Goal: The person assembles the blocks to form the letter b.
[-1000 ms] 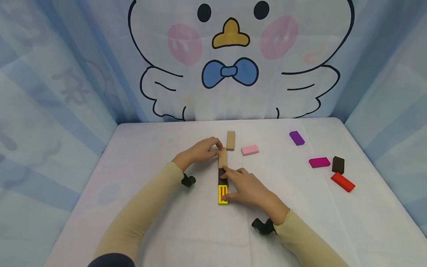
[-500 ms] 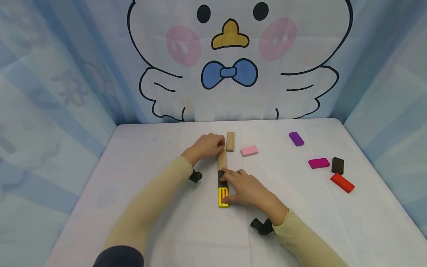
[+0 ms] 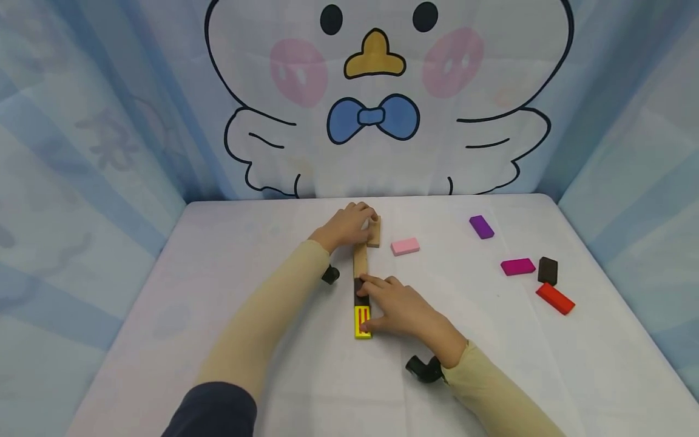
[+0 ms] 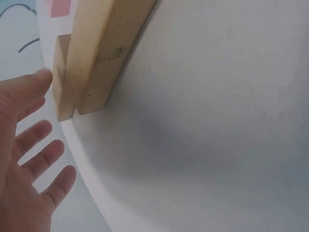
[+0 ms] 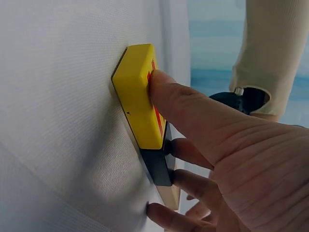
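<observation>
Yellow block with red stripes (image 3: 358, 321) at the near end of a straight row, flat on the white surface (image 3: 448, 340), roughly mid-width. Dark brown block (image 3: 361, 300) next beyond it, end to end; then a pale wooden block (image 3: 360, 261), far end running up to the left hand (image 3: 345, 227). Second wooden block (image 3: 374, 240) just right of the row's far end, partly hidden behind the left fingers.

Right hand (image 3: 404, 308): spread along the row, thumb on the striped face, forefinger reaching ahead to the dark brown block. Right wrist view agrees: thumb tip laid on the stripes, other digits extended beside the dark piece and the wood.

Left hand: arched over the far end of the row in the head view. Left wrist view has its fingers loose and apart, thumb tip just beside the wood; touching or not, cannot tell.

Pink block (image 3: 405, 246) near, right of the second wooden block. Well off to the right, a loose scatter: purple block (image 3: 482, 227) farthest back, magenta block (image 3: 517, 267), another dark block (image 3: 548, 271) just right of it, red block (image 3: 554, 298) nearest, slanting.

Beige sleeves (image 3: 267, 309) on both arms. Backdrop (image 3: 426, 161) behind: cartoon figure, blue bow tie (image 3: 374, 118).
</observation>
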Demonstrator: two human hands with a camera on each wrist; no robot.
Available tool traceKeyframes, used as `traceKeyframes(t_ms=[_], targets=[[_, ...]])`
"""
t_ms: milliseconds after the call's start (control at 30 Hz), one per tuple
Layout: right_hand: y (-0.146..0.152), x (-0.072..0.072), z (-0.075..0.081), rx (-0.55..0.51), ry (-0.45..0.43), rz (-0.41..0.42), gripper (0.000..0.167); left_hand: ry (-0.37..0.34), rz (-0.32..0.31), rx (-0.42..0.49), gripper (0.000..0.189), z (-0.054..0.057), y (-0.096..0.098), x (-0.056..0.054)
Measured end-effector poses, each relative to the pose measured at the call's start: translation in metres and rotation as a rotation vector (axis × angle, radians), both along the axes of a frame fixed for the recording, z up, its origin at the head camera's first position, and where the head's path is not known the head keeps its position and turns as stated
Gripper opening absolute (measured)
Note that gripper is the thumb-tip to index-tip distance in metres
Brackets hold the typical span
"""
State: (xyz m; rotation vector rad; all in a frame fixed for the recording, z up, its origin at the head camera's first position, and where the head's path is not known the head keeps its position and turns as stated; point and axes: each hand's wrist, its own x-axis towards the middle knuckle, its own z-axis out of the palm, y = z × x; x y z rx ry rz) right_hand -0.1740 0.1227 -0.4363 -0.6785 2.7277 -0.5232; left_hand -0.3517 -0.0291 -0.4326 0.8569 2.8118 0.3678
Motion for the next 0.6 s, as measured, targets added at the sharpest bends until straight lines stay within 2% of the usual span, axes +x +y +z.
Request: traceKeyframes(t_ms=[167,600], targets=[[0.0004,-0.0002,-0.0021,-0.001,0.006,-0.001,0.058,-0.030,-0.024,0.000,0.044,-0.0017,0.0006,-0.0020],[0.0014,-0.0014,-0.0032,-0.008,0.018,0.001,0.057,0.020,-0.019,-0.022,0.043,-0.0073,-0.0010,-0.0021]])
